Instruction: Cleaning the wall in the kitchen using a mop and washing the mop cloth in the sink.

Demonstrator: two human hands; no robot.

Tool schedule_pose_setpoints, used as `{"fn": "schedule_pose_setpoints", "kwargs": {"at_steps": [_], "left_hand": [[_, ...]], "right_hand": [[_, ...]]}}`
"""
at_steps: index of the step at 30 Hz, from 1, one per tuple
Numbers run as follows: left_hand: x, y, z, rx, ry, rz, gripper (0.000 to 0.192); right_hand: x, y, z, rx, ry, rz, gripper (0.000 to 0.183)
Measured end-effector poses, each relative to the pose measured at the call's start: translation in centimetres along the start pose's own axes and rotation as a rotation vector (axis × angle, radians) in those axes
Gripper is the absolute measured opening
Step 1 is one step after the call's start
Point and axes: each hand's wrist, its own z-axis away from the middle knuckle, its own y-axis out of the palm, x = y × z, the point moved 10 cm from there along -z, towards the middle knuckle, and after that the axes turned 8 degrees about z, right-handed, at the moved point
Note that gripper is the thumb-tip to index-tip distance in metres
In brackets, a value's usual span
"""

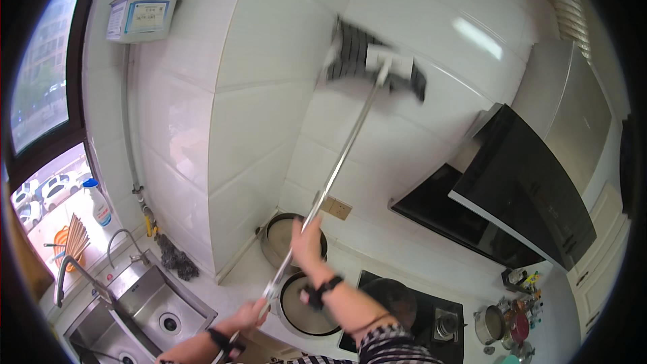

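Observation:
A flat mop's metal pole [349, 146] slants up from the bottom of the view to the tiled wall. My left hand [247, 316] grips its lower part beside the sink, and my right hand [307, 245] is closed around it higher up, over the pans. At the pole's top, a white mop plate [389, 60] with a dark striped cloth [354, 50] lies against the white wall tiles near the corner. The cloth hangs out past both ends of the plate and looks blurred. Dark bands are on both wrists.
Below my arms stand two large pans [306, 308] [275, 237] and a black gas hob [455, 303]. A range hood [525, 187] juts out at right, with pots [489, 324] beneath. At left are a double steel sink [167, 298], its faucet [83, 273], a spray bottle [98, 205] and a wall socket [339, 208] behind the pole.

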Motion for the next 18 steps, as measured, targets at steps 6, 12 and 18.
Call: {"fn": "schedule_pose_setpoints", "kwargs": {"at_steps": [6, 12, 18], "left_hand": [[5.8, -0.3, 3.7, 0.017, -0.107, -0.100, 0.062], [-16.4, 2.0, -4.3, 0.014, 0.214, -0.097, 0.061], [-14.7, 3.7, -6.2, -0.066, 0.215, -0.195, 0.060]], "right_hand": [[-3.1, 0.7, 6.7, 0.185, 0.308, -0.315, 0.031], [3.7, -10.7, -12.4, -0.076, 0.110, -0.379, 0.024], [-2.7, -12.0, -11.3, -0.232, 0.022, -0.101, 0.027]]}}
